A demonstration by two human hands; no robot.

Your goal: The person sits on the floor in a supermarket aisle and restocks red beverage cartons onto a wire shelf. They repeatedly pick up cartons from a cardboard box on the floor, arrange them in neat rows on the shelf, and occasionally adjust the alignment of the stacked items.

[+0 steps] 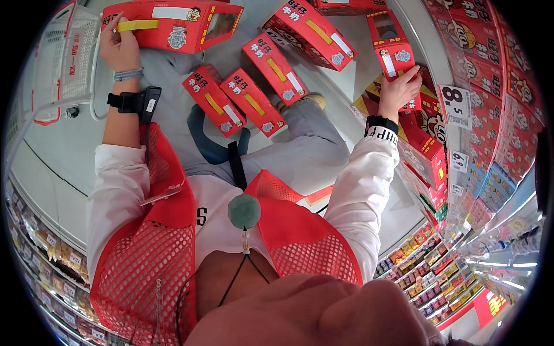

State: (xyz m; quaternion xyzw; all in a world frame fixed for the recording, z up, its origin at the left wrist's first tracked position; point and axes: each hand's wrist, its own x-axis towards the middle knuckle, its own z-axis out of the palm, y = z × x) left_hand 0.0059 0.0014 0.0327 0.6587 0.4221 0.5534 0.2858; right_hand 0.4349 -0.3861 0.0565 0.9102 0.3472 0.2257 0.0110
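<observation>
My left hand (120, 43) grips the yellow handle (138, 25) of a large red milk gift box (173, 30) at the upper left. At the right, beside the shelf, my right hand (400, 91) has its fingers on the lower end of a red box with a window (391, 49). Between my hands stand several red boxes with yellow handles: two side by side, one at the left (214, 101) and one next to it (253, 103), another behind them (275, 69), and a larger one (311, 34) farther back.
A white shopping basket cart (71, 65) stands at the left. Shelves of red packages (480, 99) with price tags (455, 106) rise at the right. My bent leg (311, 134) and a dark blue stool-like object (207, 138) are close below the boxes.
</observation>
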